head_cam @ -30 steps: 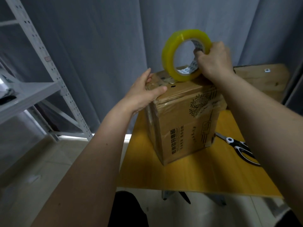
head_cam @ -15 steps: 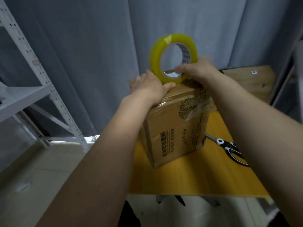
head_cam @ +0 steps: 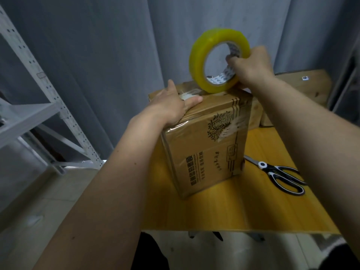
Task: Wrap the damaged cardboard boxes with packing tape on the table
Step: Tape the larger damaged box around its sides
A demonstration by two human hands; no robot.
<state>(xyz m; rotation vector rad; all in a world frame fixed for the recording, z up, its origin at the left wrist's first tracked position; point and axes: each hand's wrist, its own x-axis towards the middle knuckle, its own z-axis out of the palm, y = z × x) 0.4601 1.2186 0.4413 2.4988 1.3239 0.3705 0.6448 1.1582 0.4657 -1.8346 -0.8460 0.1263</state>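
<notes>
1. Head view: cardboard box (head_cam: 204, 145) is standing upright on the yellow counter (head_cam: 243, 207), approx. centre.
2. Left hand (head_cam: 171, 106) is pressing flat on box top, fingers straight.
3. Right hand (head_cam: 251, 65) is gripping the tape roll (head_cam: 198, 61), roll on edge, touching box top.
4. Scissors (head_cam: 280, 176) are lying just right of box.

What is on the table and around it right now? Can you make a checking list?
Surface: yellow wooden table, bare at the front.
Job's things: cardboard box upright; tape roll standing on its top.
Clutter: scissors lying right of the box.
Hands: left hand presses flat on the box top; right hand grips the roll.
Cables: nothing seen.
Surroundings: grey curtain, metal shelf, wooden board behind.
</notes>
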